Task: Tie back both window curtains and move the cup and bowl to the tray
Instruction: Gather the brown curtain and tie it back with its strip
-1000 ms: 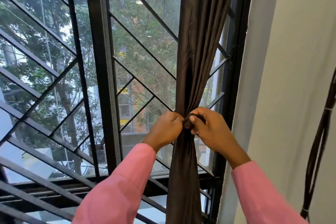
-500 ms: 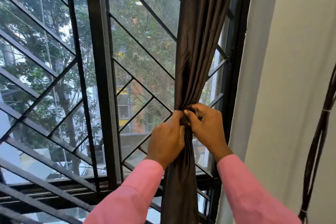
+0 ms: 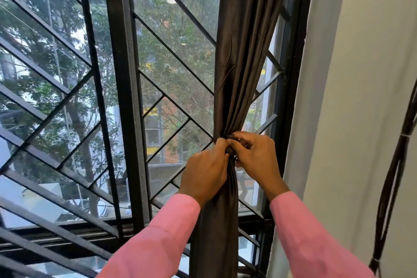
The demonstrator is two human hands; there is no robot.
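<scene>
the left hand (image 3: 206, 174) has moved up against the right hand (image 3: 255, 156), both pinching the tie (image 3: 232, 150) around the gathered curtain (image 3: 243, 52) right of centre, so this knot seems almost done.

Curtain (image 3: 243, 56): dark brown, plain. Sleeves (image 3: 158, 244): pink. Window grille (image 3: 121, 97): black, diagonal bars. Wall (image 3: 372, 74): off-white. Cables (image 3: 392, 176): dark brown.

No lettering is legible; the yellow patches (image 3: 150, 111) on the building (image 3: 158, 135) outside may be signs, but are too blurred.
</scene>
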